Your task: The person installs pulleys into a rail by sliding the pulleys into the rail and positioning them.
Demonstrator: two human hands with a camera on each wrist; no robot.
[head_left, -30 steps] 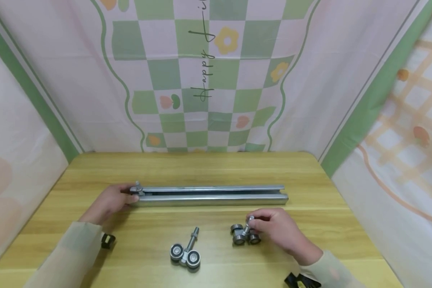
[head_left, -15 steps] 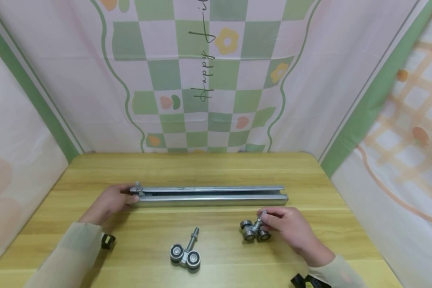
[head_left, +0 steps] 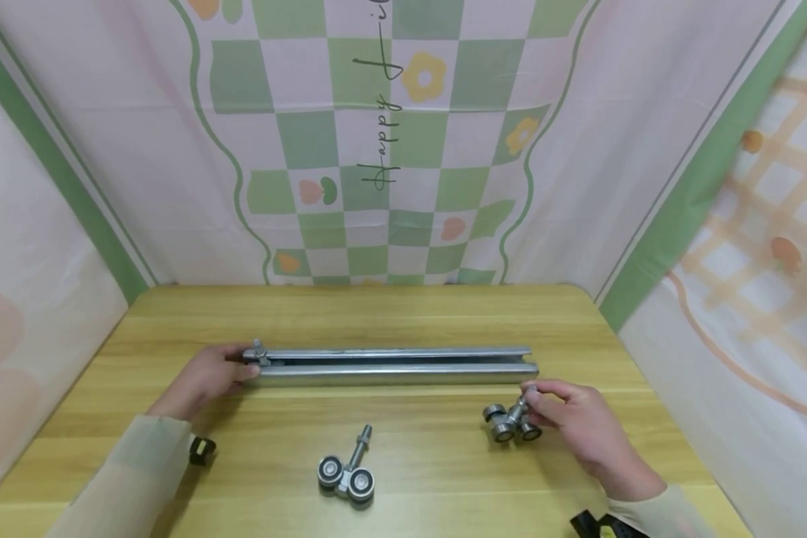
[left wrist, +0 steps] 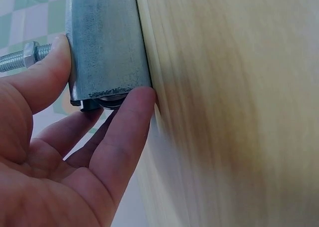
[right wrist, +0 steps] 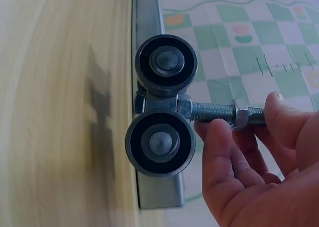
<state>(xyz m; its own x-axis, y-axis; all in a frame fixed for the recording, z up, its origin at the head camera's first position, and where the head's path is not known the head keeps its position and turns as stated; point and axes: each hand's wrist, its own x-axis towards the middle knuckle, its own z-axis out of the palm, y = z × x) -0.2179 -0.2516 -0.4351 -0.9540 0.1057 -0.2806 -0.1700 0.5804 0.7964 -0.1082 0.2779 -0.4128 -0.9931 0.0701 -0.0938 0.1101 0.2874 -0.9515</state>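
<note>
A slotted metal rail [head_left: 397,376] lies across the table with its opening facing up. My left hand [head_left: 205,377] grips its left end, thumb at the top edge and fingertips at the end face. There a bolt [left wrist: 25,57] with a nut stands up from the slot, and part of a wheel [left wrist: 112,101] shows inside the rail. Near the rail's right end, my right hand [head_left: 588,430] pinches the threaded bolt [right wrist: 214,112] of a four-wheeled roller trolley [head_left: 504,431]. Its wheels [right wrist: 159,143] appear slightly above the table, apart from the rail.
A second roller trolley [head_left: 345,478] lies on the wooden table [head_left: 403,317] near the front middle, its bolt pointing up and away. Patterned cloth [head_left: 390,149] hangs behind the table and along both sides.
My right hand has carried the roller trolley rightward and slightly away from me, toward the rail's right end. The left hand, the rail and the second trolley have stayed in place.
</note>
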